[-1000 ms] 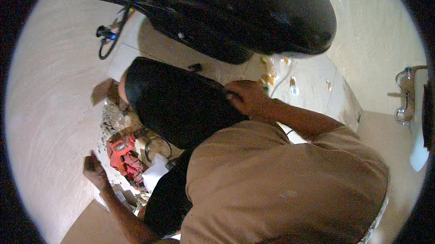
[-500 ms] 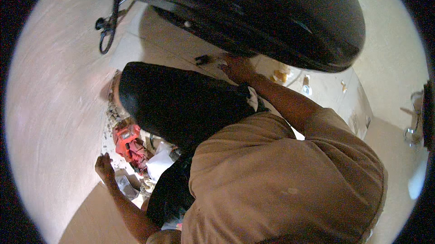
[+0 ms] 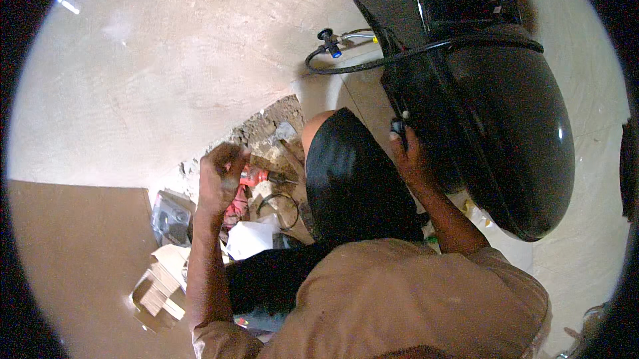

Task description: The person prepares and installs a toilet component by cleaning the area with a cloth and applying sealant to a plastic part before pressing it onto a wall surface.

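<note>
Colours of the work area. The toilet (image 3: 502, 102) is black, with whitish highlights; the hose (image 3: 459, 42) crossing it is likewise black. The valve (image 3: 325, 39) is black with a blue collar (image 3: 335, 54). The small item (image 3: 398, 126) in the right hand (image 3: 411, 154) is black. The power tool (image 3: 254, 176) is red-orange, the crumpled cloth (image 3: 236, 206) pinkish red, the sheet (image 3: 250, 240) white, and the looped cable (image 3: 297, 218) black. Cardboard pieces (image 3: 155, 291) are tan; the rubble (image 3: 249, 131) is mottled grey-brown. The shirt (image 3: 413, 292) is plain brown, the shorts (image 3: 356, 186) plain black. The wall (image 3: 160, 59) is cream with faint, paler streaks; the panel (image 3: 73, 246) is plain brown.
</note>
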A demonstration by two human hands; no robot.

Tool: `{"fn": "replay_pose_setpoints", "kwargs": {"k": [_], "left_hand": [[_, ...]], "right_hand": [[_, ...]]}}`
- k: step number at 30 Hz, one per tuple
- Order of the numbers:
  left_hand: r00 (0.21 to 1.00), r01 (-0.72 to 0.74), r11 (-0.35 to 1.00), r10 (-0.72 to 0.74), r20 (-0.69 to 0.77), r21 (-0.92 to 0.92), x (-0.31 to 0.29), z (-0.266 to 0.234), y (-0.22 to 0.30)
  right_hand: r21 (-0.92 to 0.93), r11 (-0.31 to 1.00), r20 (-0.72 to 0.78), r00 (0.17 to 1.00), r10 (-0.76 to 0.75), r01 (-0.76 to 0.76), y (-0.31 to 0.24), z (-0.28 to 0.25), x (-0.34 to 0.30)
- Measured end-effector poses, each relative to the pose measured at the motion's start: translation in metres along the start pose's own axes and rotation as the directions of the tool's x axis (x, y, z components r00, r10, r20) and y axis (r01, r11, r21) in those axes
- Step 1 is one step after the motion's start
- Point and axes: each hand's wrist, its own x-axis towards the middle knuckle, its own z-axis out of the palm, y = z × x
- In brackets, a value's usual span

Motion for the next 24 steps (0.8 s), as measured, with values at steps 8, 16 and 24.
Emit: {"fn": "replay_pose_setpoints", "kwargs": {"k": [8, 16, 24], "left_hand": [[0.990, -0.111, 0.562, 0.134, -0.043, -0.820, -0.007, 0.035, 0.078], [0.997, -0.038, 0.435, 0.070, -0.008, -0.899, -0.019, -0.005, 0.039], [0.984, -0.179, 0.394, 0.060, -0.169, -0.902, -0.021, -0.022, 0.014]], "right_hand": [[0.804, 0.516, 0.540, 0.723, -0.430, -0.294, -0.173, 0.012, 0.027], [0.744, 0.291, 0.625, 0.472, -0.621, -0.601, -0.248, 0.076, 0.037], [0.748, 0.350, 0.640, 0.477, -0.602, -0.563, -0.267, 0.105, 0.039]]}}
